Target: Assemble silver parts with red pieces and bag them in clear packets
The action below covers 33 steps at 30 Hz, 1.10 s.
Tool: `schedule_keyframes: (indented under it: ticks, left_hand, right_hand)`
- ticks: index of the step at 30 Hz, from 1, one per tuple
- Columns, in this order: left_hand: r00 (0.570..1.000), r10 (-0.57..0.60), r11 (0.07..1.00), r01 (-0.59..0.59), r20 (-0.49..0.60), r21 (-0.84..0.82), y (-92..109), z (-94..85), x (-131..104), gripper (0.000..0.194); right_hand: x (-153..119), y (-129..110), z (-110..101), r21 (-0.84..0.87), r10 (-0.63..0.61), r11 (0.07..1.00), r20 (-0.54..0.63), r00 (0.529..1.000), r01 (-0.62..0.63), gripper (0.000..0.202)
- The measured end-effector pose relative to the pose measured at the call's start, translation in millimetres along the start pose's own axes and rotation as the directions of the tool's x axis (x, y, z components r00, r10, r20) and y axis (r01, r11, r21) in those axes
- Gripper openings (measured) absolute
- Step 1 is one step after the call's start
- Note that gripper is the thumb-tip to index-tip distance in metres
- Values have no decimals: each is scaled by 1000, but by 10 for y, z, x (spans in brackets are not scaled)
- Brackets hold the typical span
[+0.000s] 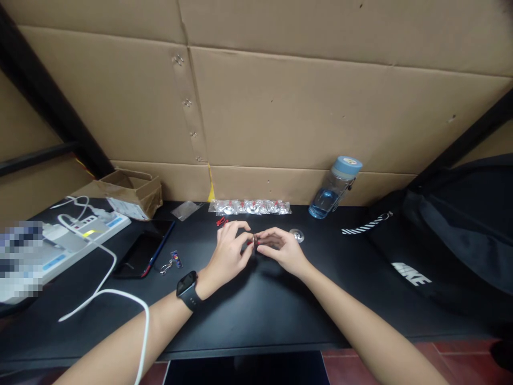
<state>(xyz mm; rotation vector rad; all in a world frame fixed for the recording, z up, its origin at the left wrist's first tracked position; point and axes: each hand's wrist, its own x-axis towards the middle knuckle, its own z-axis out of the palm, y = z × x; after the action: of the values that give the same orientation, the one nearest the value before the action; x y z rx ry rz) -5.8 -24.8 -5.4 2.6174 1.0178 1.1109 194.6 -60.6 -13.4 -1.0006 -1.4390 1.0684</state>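
Observation:
Over the middle of the black desk (256, 310), my left hand (233, 247) and my right hand (282, 250) meet at their fingertips. Between them is a small thin disc (254, 244), seen nearly edge-on, with a bit of red at its side. Both hands are closed on it in a pinch, and the fingers hide part of it. Just right of my right hand lies a loose shiny round disc (297, 235). A small red piece (222, 221) rests behind my left hand. Further back is a row of clear packets (250, 207) with silvery discs and red parts inside.
At the left are a power strip (100, 227), a white cable (120, 293), a phone (146, 248), a keychain (172, 262) and a cardboard box (134, 191). A clear bag (186, 210), a water bottle (334, 187), a striped strap (366, 224) and a black bag (452, 240) also lie around.

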Motion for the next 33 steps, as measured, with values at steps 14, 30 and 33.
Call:
schedule_keyframes:
  ticks: [14, 30, 33]
  left_hand:
    - [1000, -19, 999, 19, -16, -26, 19, -19, 13, 11]
    - [969, 108, 991, -86, 221, -105, -43, 41, 14, 21]
    - [944, 128, 986, -88, 305, -140, -51, 38, 20, 23]
  right_hand:
    - [-7, -89, -37, -398, -190, 899, 21, 982, 182, 7]
    - [-29, -173, -130, -565, -291, 768, 113, 950, 302, 8]
    - [-30, -176, -149, -567, -290, 765, 118, 950, 304, 8]
